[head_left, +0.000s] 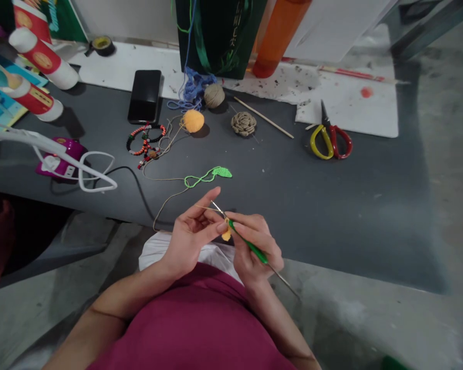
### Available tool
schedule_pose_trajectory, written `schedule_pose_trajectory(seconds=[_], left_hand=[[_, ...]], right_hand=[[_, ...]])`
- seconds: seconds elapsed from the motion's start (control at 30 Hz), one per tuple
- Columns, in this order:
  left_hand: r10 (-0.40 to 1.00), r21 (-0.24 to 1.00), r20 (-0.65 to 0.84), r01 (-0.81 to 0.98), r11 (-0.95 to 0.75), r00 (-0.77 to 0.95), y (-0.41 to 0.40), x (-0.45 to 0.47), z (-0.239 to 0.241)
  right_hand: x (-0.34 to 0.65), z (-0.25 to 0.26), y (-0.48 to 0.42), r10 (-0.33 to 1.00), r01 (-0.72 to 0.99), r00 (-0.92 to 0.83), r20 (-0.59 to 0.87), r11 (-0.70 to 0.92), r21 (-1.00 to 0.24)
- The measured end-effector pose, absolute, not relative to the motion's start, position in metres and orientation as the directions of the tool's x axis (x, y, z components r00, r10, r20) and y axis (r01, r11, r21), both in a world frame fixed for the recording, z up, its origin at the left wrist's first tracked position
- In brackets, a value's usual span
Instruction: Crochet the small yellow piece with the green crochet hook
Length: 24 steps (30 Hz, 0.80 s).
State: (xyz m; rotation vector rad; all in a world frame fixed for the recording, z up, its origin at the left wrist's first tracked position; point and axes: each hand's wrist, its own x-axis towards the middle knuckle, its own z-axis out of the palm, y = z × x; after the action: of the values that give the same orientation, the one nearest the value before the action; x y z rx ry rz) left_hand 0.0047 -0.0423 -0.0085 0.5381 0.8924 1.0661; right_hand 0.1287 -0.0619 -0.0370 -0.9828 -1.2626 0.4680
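Note:
My right hand (256, 246) is closed around a crochet hook (257, 251) with a green grip, its metal tip pointing up and left. Between finger and thumb, my left hand (195, 231) pinches a small yellow crochet piece (226, 235) right beside the hook. A thin strand of yarn runs over my raised left index finger to the hook. Farther up the table lies a small green crocheted leaf (222, 172) with a loose green tail. Behind it are a yellow yarn ball (193, 121), a beige yarn ball (214, 95) and a brown crocheted rosette (243, 124).
Scissors (331, 136) with yellow and red handles lie at the right. A phone (145, 96), beaded bracelets (144, 141) and a purple power block (64, 159) with cables are to the left. A dark bag (219, 41) and an orange bottle (280, 38) stand at the back.

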Motion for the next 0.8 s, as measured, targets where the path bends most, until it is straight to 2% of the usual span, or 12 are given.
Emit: schedule_pose_trajectory(seconds=[0.07,0.13,0.23,0.33,0.63,0.8], left_hand=[[0.885,0.705,-0.404,-0.538,0.462,0.231,-0.041,0.005,-0.007],[0.854,0.652,-0.441,-0.557,0.515,0.275,-0.04,0.005,-0.006],[0.822,0.595,-0.475,-0.573,0.563,0.314,-0.039,0.004,-0.004],[0.816,0.569,-0.48,-0.593,0.57,0.323,-0.038,0.003,-0.003],[0.858,0.64,-0.417,-0.574,0.511,0.3,-0.035,-0.001,-0.004],[0.85,0.617,-0.422,-0.588,0.523,0.315,-0.035,-0.002,-0.005]], right_hand=[[0.124,-0.04,-0.062,0.776,0.164,0.35,0.525,0.501,-0.85],[0.118,-0.04,-0.062,0.817,0.014,0.427,0.386,0.421,-0.907],[0.112,-0.039,-0.061,0.845,-0.177,0.494,0.205,0.329,-0.928],[0.113,-0.038,-0.063,0.849,-0.244,0.515,0.116,0.275,-0.93],[0.119,-0.032,-0.064,0.871,-0.188,0.47,0.141,0.255,-0.949],[0.119,-0.029,-0.061,0.881,-0.21,0.454,0.133,0.251,-0.945]])
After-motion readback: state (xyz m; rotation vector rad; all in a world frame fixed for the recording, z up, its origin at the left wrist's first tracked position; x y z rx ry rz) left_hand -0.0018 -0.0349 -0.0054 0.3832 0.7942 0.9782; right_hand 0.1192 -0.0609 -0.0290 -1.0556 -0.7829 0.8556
